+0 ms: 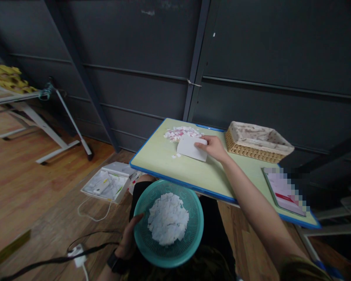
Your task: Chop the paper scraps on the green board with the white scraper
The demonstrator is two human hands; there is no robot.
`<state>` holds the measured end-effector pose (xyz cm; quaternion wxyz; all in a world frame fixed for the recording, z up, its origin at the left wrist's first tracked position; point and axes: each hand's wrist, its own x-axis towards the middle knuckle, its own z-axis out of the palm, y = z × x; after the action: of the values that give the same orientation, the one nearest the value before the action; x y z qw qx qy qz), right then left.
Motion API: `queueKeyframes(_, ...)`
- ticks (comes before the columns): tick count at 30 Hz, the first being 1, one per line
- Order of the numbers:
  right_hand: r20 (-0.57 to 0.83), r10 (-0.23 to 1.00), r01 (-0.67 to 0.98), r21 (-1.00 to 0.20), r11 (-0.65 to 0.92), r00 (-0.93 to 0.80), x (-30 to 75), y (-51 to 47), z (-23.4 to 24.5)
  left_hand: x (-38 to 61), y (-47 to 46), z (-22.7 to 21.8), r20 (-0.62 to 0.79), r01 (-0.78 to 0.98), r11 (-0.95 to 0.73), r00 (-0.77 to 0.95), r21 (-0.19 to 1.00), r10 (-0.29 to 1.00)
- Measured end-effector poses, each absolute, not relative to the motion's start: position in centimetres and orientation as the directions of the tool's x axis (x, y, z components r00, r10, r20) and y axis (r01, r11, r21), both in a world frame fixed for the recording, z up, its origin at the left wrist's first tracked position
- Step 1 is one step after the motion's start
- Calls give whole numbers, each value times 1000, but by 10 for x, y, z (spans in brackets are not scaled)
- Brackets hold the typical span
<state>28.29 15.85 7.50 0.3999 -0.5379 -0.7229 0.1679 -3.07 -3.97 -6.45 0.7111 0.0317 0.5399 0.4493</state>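
My right hand [213,147] pinches a white card [192,147] by its right edge, low over the yellow-green tabletop [158,150]. Just beyond the card lies a heap of small white and pinkish paper pieces [178,132], partly covered by it. A couple of loose bits [176,156] rest nearer the front. On my lap sits a teal plastic colander [169,260] with a pile of white paper pieces [168,219] inside. My left hand [130,236] grips the colander's left rim, thumb over the edge and the other fingers hidden underneath.
A cloth-lined wicker basket [256,150] stands at the table's back right, with a tablet [285,191] in front of it. An open white box [107,183] with cables is on the floor at left, near a power strip [77,253]. A dark panel wall [140,47] rises behind.
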Motion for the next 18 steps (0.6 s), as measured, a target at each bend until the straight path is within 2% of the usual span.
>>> queueKeyframes(9, 382, 920, 640, -687, 345, -86, 282, 156, 78, -30, -40, -55, -745, -638, 599, 59, 484, 665)
queueKeyframes(13, 352, 923, 609, -702, 369, -153, 279, 153, 80, -29, -38, -46, -728, -642, 554, -11, 531, 685)
queueKeyframes(18, 377, 918, 605, -705, 369, -121, 282, 152, 83, -26, -37, -22, -663, -629, 507, -18, 589, 749)
